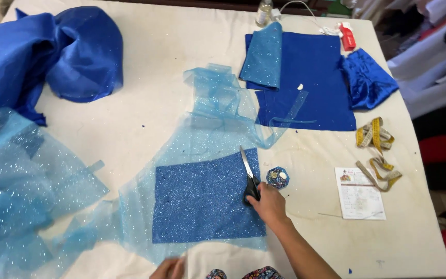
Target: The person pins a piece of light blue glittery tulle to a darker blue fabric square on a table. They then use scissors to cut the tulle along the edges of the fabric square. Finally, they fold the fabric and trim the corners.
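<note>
My right hand grips the black handles of a pair of scissors. The blades point away from me along the right edge of a dark blue glittery rectangle. That rectangle lies under sheer light blue glitter tulle spread over the white table. My left hand rests at the tulle's near edge, mostly cut off by the frame's bottom. A small round blue pincushion sits just right of the scissors.
Royal blue satin is heaped at the back left, more tulle at the left. A flat blue panel with satin scraps lies at the back right. A yellow tape measure and a paper slip lie right.
</note>
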